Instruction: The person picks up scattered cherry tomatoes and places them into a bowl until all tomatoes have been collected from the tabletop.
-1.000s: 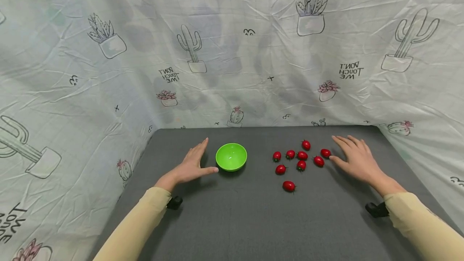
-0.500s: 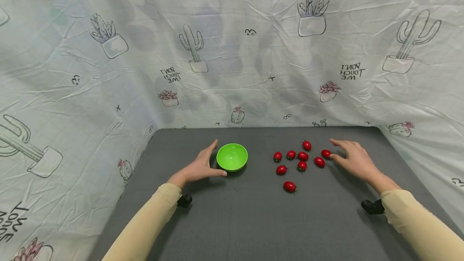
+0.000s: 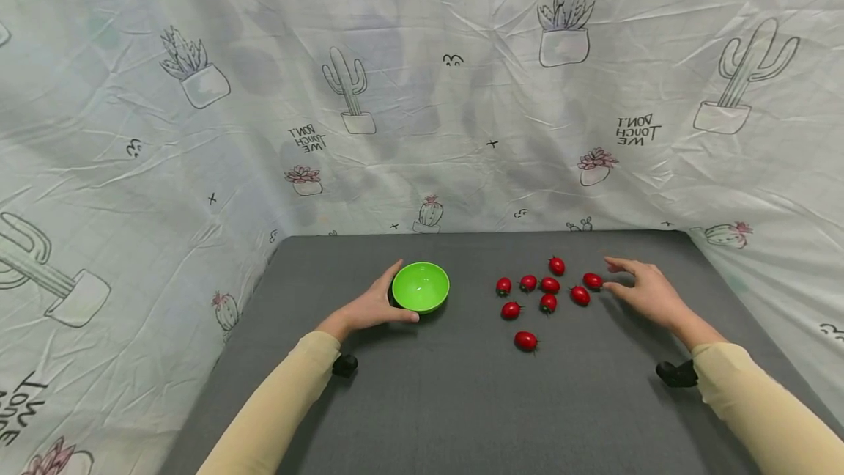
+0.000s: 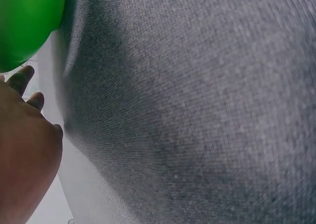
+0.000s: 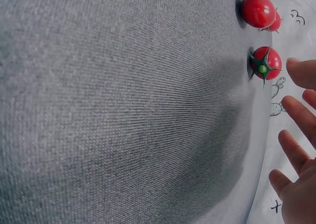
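Note:
A glossy green bowl [image 3: 420, 287] stands on the grey table at centre left in the head view. My left hand [image 3: 372, 306] reaches round its left side, thumb along the front and fingers behind the rim. In the left wrist view, fingertips of that hand [image 4: 29, 140] lie just below the bowl's green wall [image 4: 29, 21]. On the right, my right hand [image 3: 649, 292] hovers with thumb and fingers spread beside the rightmost cherry tomato [image 3: 593, 281]. The right wrist view has that tomato [image 5: 266, 63], green stalk showing, close to the thumb, with the other fingers [image 5: 298, 115] apart.
Several more cherry tomatoes [image 3: 549, 284] lie scattered between the bowl and my right hand, one [image 3: 526, 341] nearer the front. Behind the grey table [image 3: 435, 402] hangs a white cloth [image 3: 409, 94] printed with cacti.
My left hand has moved right, up to the bowl, its thumb now along the bowl's front. The right hand's fingers have drawn in slightly beside the rightmost tomato. Bowl and tomatoes stay in place.

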`<state>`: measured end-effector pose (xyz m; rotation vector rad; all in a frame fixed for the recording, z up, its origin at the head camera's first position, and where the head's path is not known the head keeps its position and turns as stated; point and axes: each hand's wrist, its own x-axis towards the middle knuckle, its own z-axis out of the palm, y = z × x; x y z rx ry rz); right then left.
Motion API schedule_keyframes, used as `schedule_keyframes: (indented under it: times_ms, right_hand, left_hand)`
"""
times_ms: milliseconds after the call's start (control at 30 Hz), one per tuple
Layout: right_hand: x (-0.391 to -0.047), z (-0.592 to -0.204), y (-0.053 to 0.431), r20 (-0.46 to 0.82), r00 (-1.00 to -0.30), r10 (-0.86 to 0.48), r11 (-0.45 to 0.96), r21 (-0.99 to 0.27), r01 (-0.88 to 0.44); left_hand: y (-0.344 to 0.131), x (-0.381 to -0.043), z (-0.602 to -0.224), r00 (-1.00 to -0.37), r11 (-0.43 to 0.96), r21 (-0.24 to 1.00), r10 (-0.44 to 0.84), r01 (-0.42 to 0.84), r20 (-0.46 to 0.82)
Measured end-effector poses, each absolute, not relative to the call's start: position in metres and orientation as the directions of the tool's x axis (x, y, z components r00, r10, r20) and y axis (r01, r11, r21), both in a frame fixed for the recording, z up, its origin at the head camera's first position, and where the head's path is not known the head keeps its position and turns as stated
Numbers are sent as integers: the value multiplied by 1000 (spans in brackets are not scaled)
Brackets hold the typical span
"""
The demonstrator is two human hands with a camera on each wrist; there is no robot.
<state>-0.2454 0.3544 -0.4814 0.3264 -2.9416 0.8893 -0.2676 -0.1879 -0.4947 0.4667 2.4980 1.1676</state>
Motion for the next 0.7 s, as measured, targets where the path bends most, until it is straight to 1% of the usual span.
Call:
schedule_keyframes:
  times_ms: [333, 700]
  right_hand:
    - [-251, -486, 357, 81, -976, -201, 802, -559, -211]
    - [-254, -488, 358, 48, -980, -193, 794, -579, -185]
  left_hand:
    - [-183, -267, -496, -884, 555, 823, 437, 119, -168]
    - [-183, -268, -498, -894, 548, 832, 410, 81, -183]
